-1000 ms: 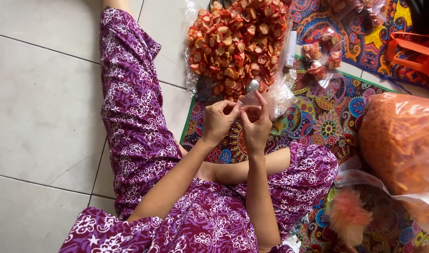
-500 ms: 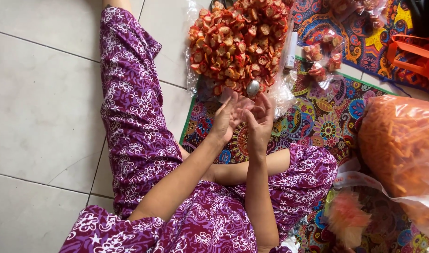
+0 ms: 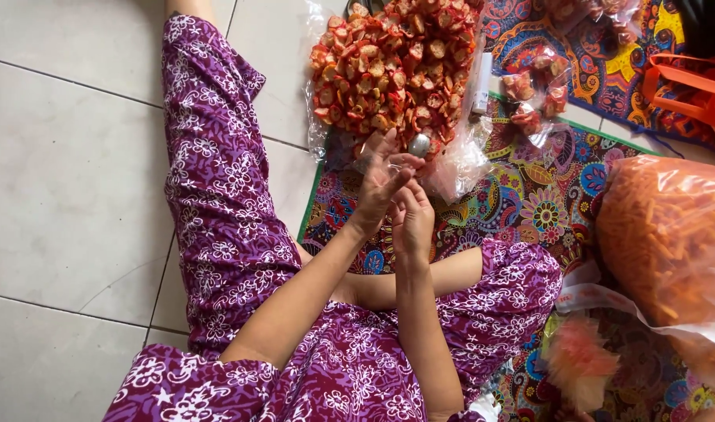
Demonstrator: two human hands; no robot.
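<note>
Two hands meet in front of you, just short of the big heap of red-and-orange snack pieces point(image 3: 392, 66) lying on its clear plastic sheet on the floor. Your left hand point(image 3: 379, 186) and right hand point(image 3: 412, 220) are touching, fingers pinched together around a small clear plastic bag point(image 3: 373, 160). Both grips are closed on that thin film, near its mouth. A small round metal piece, maybe a spoon bowl point(image 3: 419, 145), sits just beyond your fingertips at the heap's near edge; whether either hand holds it you cannot tell from here.

That bag looks feather-light, limp and slippery, so it will likely crumple and slide rather than keep a shape. Take it at the rim with fingertip pinches, one on each side, not by the middle. The snack pieces look dry and brittle, so squeezing would probably crack them.

Around you: the patterned mat point(image 3: 529, 203) under the heap, a few small filled packets point(image 3: 533, 98) farther off to the right, and a large bag of orange stick snacks point(image 3: 670, 234) well apart at your right knee. Grey floor tiles point(image 3: 68, 195) lie to your left.
</note>
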